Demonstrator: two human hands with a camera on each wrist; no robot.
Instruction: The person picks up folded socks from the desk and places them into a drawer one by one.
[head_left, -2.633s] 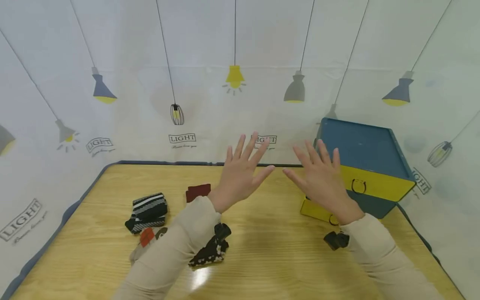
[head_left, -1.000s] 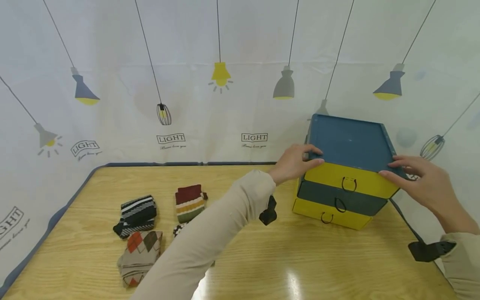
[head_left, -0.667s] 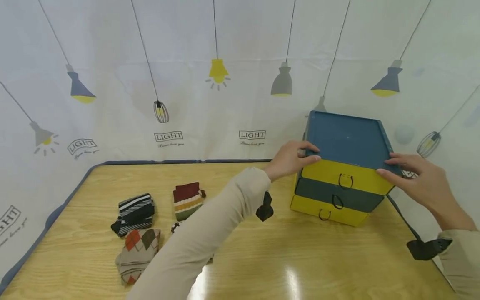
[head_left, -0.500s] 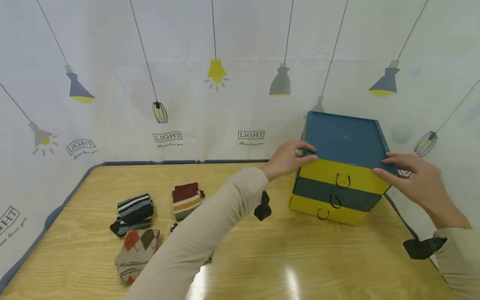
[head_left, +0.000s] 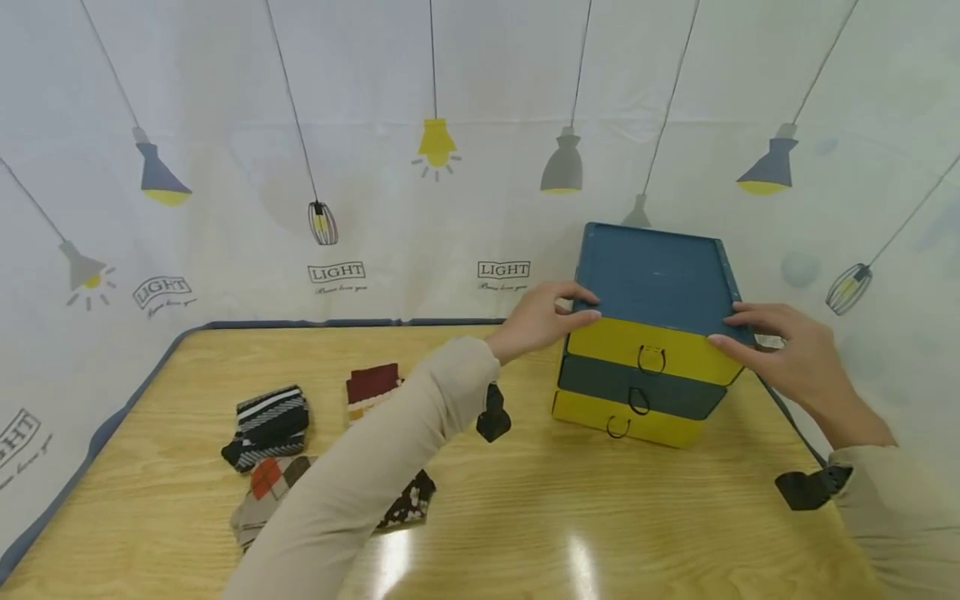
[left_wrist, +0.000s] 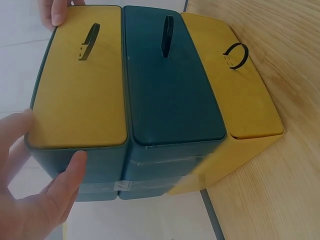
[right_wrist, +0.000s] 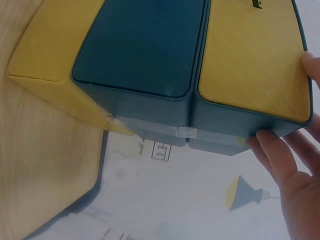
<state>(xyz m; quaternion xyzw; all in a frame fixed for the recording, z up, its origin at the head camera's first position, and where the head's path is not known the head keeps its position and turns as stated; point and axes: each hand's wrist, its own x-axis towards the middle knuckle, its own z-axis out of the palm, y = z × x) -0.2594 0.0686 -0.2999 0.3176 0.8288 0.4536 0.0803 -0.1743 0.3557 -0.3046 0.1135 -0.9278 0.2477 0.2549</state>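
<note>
A small drawer unit point(head_left: 660, 275) with a blue top and three stacked drawers, yellow, dark teal and yellow, stands on the table's right side. Each drawer front has a black loop handle, and all three look closed. My left hand point(head_left: 536, 321) grips its upper left front corner, thumb at the front edge and fingers on the top and side. At the opposite upper corner my right hand point(head_left: 798, 358) holds on in the same way. In the left wrist view, the left thumb and fingers span the corner of the top yellow drawer point(left_wrist: 82, 100).
Folded socks lie left on the wooden table point(head_left: 510, 517): a black-and-white striped pair point(head_left: 272, 425), an argyle pair point(head_left: 258, 504), a maroon striped pair point(head_left: 372, 385) and a black patterned pair point(head_left: 408, 504). My left sleeve partly covers several. A lamp-print sheet point(head_left: 420, 250) hangs behind.
Both hands were raised with spread fingers, then took hold of the drawer unit's upper corners. Within the last half second the unit has slid left with both hands on it.
</note>
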